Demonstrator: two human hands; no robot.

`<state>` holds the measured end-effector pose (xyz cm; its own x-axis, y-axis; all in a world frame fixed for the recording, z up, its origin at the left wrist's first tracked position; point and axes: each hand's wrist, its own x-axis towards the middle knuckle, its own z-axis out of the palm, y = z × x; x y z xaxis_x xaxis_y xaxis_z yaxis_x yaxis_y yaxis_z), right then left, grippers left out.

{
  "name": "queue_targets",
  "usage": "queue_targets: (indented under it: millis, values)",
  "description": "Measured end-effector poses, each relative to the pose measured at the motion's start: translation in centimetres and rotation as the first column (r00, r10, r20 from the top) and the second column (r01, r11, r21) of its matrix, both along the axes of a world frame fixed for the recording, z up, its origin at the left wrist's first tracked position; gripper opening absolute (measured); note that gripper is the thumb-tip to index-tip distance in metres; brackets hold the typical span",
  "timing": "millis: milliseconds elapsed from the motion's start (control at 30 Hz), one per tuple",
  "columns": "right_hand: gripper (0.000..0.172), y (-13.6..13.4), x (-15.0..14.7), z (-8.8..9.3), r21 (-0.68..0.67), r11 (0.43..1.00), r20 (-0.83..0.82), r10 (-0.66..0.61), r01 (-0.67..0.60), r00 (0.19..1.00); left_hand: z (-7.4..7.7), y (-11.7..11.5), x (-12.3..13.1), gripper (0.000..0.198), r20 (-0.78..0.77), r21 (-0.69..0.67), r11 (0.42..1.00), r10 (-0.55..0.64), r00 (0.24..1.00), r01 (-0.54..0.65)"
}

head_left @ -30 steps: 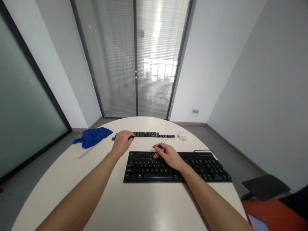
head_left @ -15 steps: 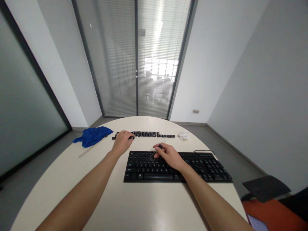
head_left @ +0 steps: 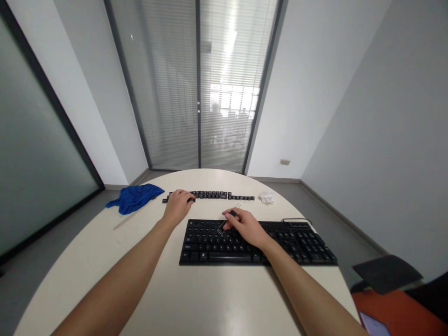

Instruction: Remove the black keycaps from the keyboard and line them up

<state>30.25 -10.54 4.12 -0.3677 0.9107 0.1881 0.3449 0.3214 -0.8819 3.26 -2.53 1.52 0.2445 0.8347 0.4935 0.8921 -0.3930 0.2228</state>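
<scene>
A black keyboard (head_left: 294, 245) lies on the round cream table (head_left: 196, 298). My right hand (head_left: 247, 227) rests over the keyboard's upper middle, fingers pinched on a small key puller tool (head_left: 224, 225) whose tip touches the keys. Beyond the keyboard runs a row of loose black keycaps (head_left: 224, 196). My left hand (head_left: 177, 206) lies at the left end of that row, fingers curled on a black keycap (head_left: 191, 199).
A blue cloth (head_left: 135, 197) sits at the table's far left, with a thin pale stick (head_left: 126, 220) beside it. A crumpled white tissue (head_left: 266, 197) lies right of the keycap row. A dark chair (head_left: 387, 272) and orange seat (head_left: 395, 312) stand at the lower right.
</scene>
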Motion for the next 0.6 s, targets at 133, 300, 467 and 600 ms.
queue_targets:
  millis: [133,300,467,600]
  values:
    - [0.042,-0.08,0.01,0.03,0.005,1.0,0.005,-0.002,0.002,1.0,-0.12,0.08,-0.07,0.019,-0.015,0.004,1.0,0.019,1.0,-0.018]
    - [0.041,-0.12,-0.05,-0.02,0.006,1.0,-0.005,-0.002,0.002,1.0,-0.23,0.16,-0.14,0.019,-0.023,0.023,1.0,0.016,1.0,-0.015]
    - [0.041,-0.05,-0.07,-0.09,0.005,1.0,-0.002,-0.007,0.007,1.0,-0.11,0.08,-0.01,0.02,-0.026,0.005,1.0,0.026,0.999,-0.026]
    - [0.04,-0.19,-0.07,0.15,0.0,1.0,0.004,-0.008,0.008,1.0,-0.06,0.06,0.03,0.019,-0.034,0.009,0.999,0.041,0.999,-0.04]
